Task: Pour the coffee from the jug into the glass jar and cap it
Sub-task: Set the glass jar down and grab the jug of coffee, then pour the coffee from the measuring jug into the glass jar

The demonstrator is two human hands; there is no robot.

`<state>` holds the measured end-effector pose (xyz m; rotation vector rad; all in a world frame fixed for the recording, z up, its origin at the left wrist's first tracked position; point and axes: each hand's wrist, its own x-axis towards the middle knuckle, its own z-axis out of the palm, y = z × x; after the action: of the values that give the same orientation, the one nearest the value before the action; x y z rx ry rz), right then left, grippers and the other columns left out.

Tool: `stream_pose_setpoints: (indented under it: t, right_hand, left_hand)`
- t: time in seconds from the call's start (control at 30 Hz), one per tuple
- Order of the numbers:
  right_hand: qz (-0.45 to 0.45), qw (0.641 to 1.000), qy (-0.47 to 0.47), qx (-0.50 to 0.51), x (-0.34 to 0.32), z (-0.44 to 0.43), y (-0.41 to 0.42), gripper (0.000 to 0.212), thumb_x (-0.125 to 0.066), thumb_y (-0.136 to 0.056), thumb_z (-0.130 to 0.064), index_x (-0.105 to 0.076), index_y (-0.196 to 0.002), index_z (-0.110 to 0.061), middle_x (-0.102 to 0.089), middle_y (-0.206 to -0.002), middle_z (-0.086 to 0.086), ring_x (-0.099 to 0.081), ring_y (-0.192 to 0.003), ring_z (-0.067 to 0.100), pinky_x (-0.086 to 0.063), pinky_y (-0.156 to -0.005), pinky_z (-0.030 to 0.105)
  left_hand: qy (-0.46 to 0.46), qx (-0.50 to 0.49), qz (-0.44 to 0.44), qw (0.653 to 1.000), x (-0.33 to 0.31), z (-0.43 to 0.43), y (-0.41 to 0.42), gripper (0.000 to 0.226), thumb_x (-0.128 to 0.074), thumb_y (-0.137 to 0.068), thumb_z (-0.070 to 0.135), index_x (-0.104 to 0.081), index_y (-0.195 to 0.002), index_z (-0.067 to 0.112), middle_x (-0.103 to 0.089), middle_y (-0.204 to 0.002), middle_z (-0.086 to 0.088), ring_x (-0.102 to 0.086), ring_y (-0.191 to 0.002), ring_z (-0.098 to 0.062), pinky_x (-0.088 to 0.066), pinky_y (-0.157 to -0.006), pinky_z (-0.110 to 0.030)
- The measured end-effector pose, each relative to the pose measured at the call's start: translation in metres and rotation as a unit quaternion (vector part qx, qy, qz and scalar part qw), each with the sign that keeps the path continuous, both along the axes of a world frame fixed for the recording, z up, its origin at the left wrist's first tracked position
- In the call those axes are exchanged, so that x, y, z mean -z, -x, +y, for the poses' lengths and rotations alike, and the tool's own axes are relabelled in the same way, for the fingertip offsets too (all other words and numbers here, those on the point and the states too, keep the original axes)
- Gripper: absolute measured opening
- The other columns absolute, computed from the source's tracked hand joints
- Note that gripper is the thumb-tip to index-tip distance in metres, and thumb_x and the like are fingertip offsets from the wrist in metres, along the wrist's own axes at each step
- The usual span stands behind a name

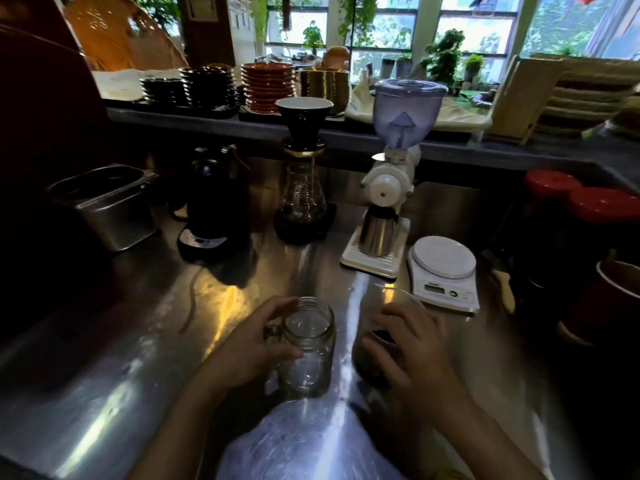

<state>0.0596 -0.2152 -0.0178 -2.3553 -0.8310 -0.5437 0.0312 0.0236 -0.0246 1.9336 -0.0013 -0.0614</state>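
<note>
An empty clear glass jar point(310, 348) with a side handle and threaded mouth stands upright on the steel counter point(145, 341), uncapped. My left hand point(252, 344) wraps its left side at the handle. Just right of it stands a glass jug point(372, 355) with dark coffee in its lower part; its clear rim shows near the scale. My right hand point(412, 351) is curled over the jug's right side, and covers most of it. No cap is visible.
Behind stand a pour-over dripper on a glass carafe point(304, 188), a black kettle point(214, 202), a white grinder point(391, 181), a white scale point(445, 271) and a steel tub point(107, 202). Red-lidded containers point(571, 216) and a red cup crowd the right. A raised shelf holds stacked saucers.
</note>
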Motion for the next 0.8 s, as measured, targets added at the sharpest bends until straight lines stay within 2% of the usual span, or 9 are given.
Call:
stream_pose_setpoints:
  t: [0.1, 0.17, 0.27, 0.37, 0.47, 0.53, 0.63, 0.7, 0.8]
  right_hand:
    - [-0.055, 0.996, 0.006, 0.069, 0.006, -0.022, 0.01, 0.042, -0.037, -0.089, -0.05, -0.056, -0.101, -0.014, -0.06, -0.101, 0.012, -0.054, -0.095, 0.03, -0.042, -0.08, 0.049]
    - [-0.028, 0.992, -0.036, 0.119, 0.009, -0.033, 0.013, 0.034, -0.051, -0.082, -0.037, -0.061, -0.093, -0.007, -0.065, -0.09, 0.016, -0.059, -0.085, 0.034, -0.049, -0.07, 0.055]
    - [0.008, 0.988, -0.049, 0.147, 0.018, -0.039, 0.016, 0.02, -0.066, -0.071, -0.024, -0.063, -0.079, -0.006, -0.065, -0.076, 0.013, -0.061, -0.071, 0.034, -0.05, -0.061, 0.053]
    - [0.051, 0.987, -0.049, 0.147, 0.024, -0.038, 0.021, 0.023, -0.067, -0.069, -0.027, -0.063, -0.075, -0.006, -0.062, -0.069, 0.011, -0.06, -0.067, 0.034, -0.051, -0.058, 0.05]
    - [0.089, 0.983, -0.055, 0.151, 0.032, -0.035, 0.021, 0.022, -0.073, -0.071, -0.025, -0.061, -0.071, -0.007, -0.06, -0.067, 0.011, -0.058, -0.066, 0.033, -0.05, -0.058, 0.049]
    - [0.119, 0.979, -0.071, 0.148, 0.036, -0.034, 0.019, 0.02, -0.077, -0.073, -0.014, -0.059, -0.069, -0.007, -0.06, -0.067, 0.011, -0.057, -0.066, 0.033, -0.048, -0.059, 0.051]
    - [0.15, 0.973, -0.099, 0.148, 0.039, -0.034, 0.016, 0.016, -0.073, -0.076, -0.008, -0.06, -0.069, -0.004, -0.06, -0.068, 0.011, -0.057, -0.067, 0.03, -0.048, -0.061, 0.048]
    - [0.174, 0.963, -0.138, 0.152, 0.038, -0.033, 0.017, 0.013, -0.07, -0.079, -0.008, -0.061, -0.071, -0.004, -0.059, -0.069, 0.009, -0.056, -0.068, 0.026, -0.047, -0.062, 0.044]
    - [0.215, 0.937, -0.227, 0.154, 0.033, -0.031, 0.012, 0.008, -0.065, -0.083, -0.007, -0.062, -0.076, -0.006, -0.06, -0.075, 0.009, -0.058, -0.071, 0.025, -0.047, -0.062, 0.037]
  left_hand:
    - [0.003, 0.0, -0.004, 1.0, 0.0, -0.001, 0.0, 0.068, -0.073, -0.069, -0.011, -0.047, -0.122, 0.021, -0.056, -0.115, 0.015, -0.054, -0.093, 0.023, -0.042, -0.074, 0.002]
    - [0.009, -0.003, -0.001, 1.0, 0.0, -0.001, 0.0, 0.069, -0.073, -0.068, -0.013, -0.048, -0.125, 0.016, -0.058, -0.119, 0.005, -0.057, -0.101, 0.009, -0.044, -0.077, 0.0]
    - [0.015, -0.01, -0.002, 1.0, 0.001, -0.003, 0.001, 0.07, -0.073, -0.067, -0.013, -0.048, -0.126, 0.014, -0.058, -0.122, -0.002, -0.055, -0.106, -0.004, -0.046, -0.081, -0.007]
    - [0.018, -0.016, -0.009, 1.0, 0.0, -0.004, 0.002, 0.069, -0.072, -0.066, -0.015, -0.049, -0.124, 0.015, -0.058, -0.122, -0.003, -0.056, -0.106, -0.009, -0.044, -0.087, -0.016]
    - [0.019, -0.016, -0.011, 1.0, -0.003, -0.005, 0.004, 0.067, -0.072, -0.067, -0.015, -0.05, -0.123, 0.016, -0.059, -0.12, -0.001, -0.056, -0.106, -0.007, -0.043, -0.09, -0.019]
    - [0.017, -0.014, -0.014, 1.0, -0.005, -0.005, 0.005, 0.067, -0.072, -0.068, -0.015, -0.049, -0.122, 0.018, -0.059, -0.118, 0.002, -0.055, -0.105, -0.001, -0.044, -0.088, -0.014]
    - [0.018, -0.015, -0.011, 1.0, -0.005, -0.005, 0.005, 0.067, -0.071, -0.068, -0.015, -0.049, -0.122, 0.017, -0.058, -0.118, 0.002, -0.054, -0.105, 0.001, -0.043, -0.087, -0.013]
    - [0.018, -0.014, -0.005, 1.0, -0.005, -0.005, 0.006, 0.067, -0.071, -0.068, -0.014, -0.049, -0.122, 0.02, -0.058, -0.118, 0.004, -0.054, -0.106, -0.002, -0.043, -0.088, -0.019]
    - [0.013, -0.016, -0.007, 1.0, -0.001, -0.003, 0.005, 0.067, -0.072, -0.069, -0.013, -0.049, -0.117, 0.028, -0.057, -0.117, 0.01, -0.054, -0.105, 0.001, -0.043, -0.084, -0.018]
